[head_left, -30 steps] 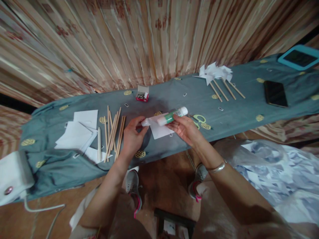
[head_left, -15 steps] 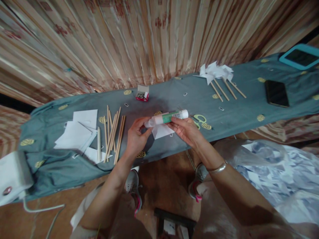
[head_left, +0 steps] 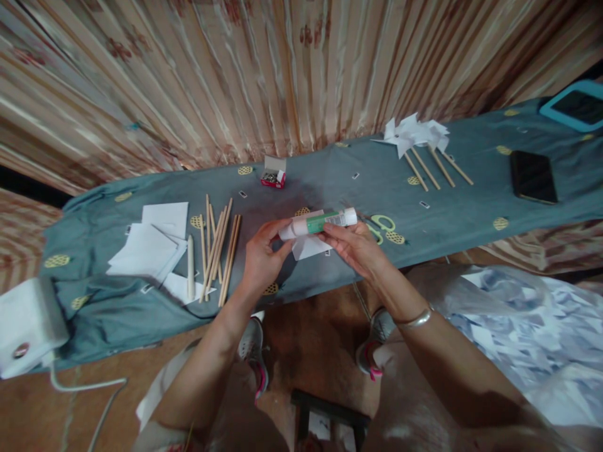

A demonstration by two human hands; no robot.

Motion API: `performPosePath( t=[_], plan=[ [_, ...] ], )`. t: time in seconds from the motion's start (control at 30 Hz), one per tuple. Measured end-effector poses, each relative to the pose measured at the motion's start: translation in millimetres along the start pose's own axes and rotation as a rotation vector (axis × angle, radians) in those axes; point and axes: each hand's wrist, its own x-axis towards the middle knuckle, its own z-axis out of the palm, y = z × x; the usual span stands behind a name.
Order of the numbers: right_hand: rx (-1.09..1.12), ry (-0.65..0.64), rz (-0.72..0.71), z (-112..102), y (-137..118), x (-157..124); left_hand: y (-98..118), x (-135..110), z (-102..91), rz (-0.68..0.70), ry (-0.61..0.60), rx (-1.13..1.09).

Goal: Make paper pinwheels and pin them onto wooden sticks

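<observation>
Head view: two bare forearms are reaching forward from the lower edge, the right one wearing a silver bracelet [head_left: 417, 319], and are converging over the cloth-covered table [head_left: 325, 179]. The left hand [head_left: 264, 254] is pinching a translucent cap [head_left: 289, 230] between thumb and fingers, the back of the hand facing up; the right hand [head_left: 353, 248] is turning partly palm-up, holding the green-and-white tube [head_left: 323, 222], apparently a glue stick, with its thumb on top and fingers beneath. Cap and tube, standing apart one second earlier, are now forming one continuous length, so the tube is apparently being closed. It is lying nearly level between the hands, above a white sheet of paper [head_left: 308, 248]. Beyond, green-handled scissors [head_left: 384, 222] are resting to the right, while an open red box [head_left: 274, 177] and paper pinwheels [head_left: 409, 133] are occupying the far side.
</observation>
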Motion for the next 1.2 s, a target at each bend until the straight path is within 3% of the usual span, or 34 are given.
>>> performPosePath(
  t=[0.53, 0.77, 1.2],
  plan=[
    [-0.03, -0.01, 0.022, -2, 4, 3, 8, -3, -6.7, 0.135, -0.021, 0.278],
    [-0.052, -0.058, 0.054, 6, 10, -1, 11, -8, -12.3, 0.205, -0.028, 0.332],
    [-0.073, -0.067, 0.155, 25, 27, -3, 11, -24, -26.9, 0.202, -0.05, 0.338]
  ],
)
